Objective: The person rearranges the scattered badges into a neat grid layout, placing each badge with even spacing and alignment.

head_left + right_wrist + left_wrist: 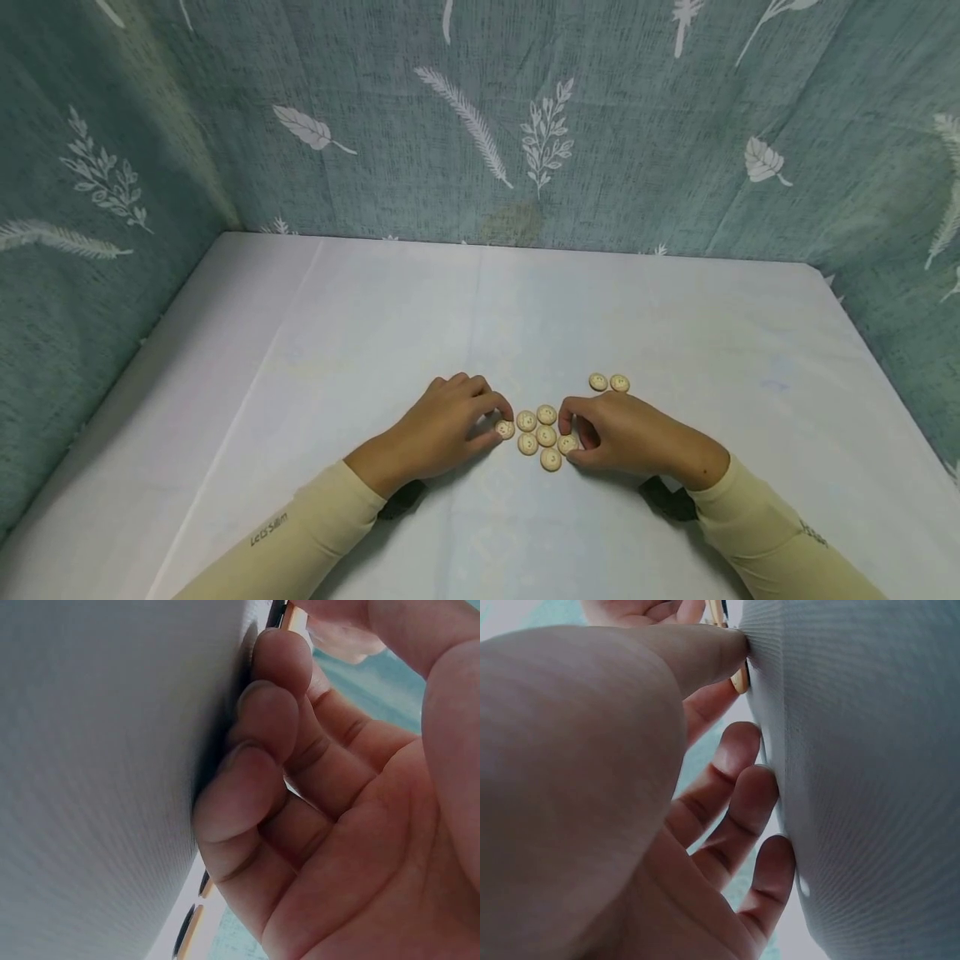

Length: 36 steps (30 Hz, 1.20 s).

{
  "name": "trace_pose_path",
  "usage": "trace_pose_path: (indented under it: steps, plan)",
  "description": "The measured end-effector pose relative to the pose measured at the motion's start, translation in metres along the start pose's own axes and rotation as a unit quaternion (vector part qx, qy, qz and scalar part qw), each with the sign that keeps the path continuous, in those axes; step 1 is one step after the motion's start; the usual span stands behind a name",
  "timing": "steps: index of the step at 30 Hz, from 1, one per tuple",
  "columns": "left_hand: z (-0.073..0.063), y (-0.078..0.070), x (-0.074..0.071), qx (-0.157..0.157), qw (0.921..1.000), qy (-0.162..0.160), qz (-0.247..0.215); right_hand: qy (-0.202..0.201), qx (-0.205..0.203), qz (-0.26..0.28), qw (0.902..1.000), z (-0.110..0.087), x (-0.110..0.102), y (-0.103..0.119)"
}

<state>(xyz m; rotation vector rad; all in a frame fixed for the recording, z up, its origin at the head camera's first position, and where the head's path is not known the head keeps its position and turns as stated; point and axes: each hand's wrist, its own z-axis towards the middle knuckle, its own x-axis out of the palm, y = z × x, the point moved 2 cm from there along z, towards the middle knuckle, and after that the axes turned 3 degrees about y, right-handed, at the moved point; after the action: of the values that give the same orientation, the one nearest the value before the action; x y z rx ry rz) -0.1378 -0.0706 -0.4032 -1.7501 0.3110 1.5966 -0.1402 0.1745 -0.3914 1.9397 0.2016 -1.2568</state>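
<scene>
My left hand (446,421) pinches a round, cream-coloured disc (505,429) with small dark marks between thumb and index finger, at the left edge of a group of similar discs. In the left wrist view the thumb covers most of this disc, and the other fingertips (774,859) rest at the cloth. On the group's right side, my right hand (633,429) holds another disc (567,445) between thumb and index finger. Several matching discs (546,436) lie close together between the hands. The right hand's remaining fingers curl down against the cloth in its wrist view.
Two more discs (597,382) lie side by side just beyond the right hand. A white cloth (360,325) covers the table. Green leaf-patterned fabric (390,167) hangs behind it and along both sides.
</scene>
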Motion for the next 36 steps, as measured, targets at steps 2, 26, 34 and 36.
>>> trace_pose_path:
  steps: [2, 26, 34, 36]
  plan:
    - [-0.0003, -0.0002, -0.0003, 0.000, 1.0000, 0.002, 0.000, 0.003, 0.001, 0.000, 1.0000, 0.0001, -0.0001, 0.0005]
    - [-0.0012, -0.0004, 0.0002, -0.001, 1.0000, 0.005, 0.003, 0.000, 0.003, -0.005, 1.0000, -0.0007, 0.0002, 0.0024]
    - [-0.0004, -0.0003, -0.0013, -0.002, 1.0000, 0.002, 0.002, -0.005, 0.003, -0.008, 0.9999, 0.0002, -0.0009, 0.0023]
    - [-0.0007, -0.0003, -0.0011, -0.004, 1.0000, 0.008, 0.000, -0.001, 0.003, -0.006, 1.0000, 0.0000, -0.0006, 0.0023]
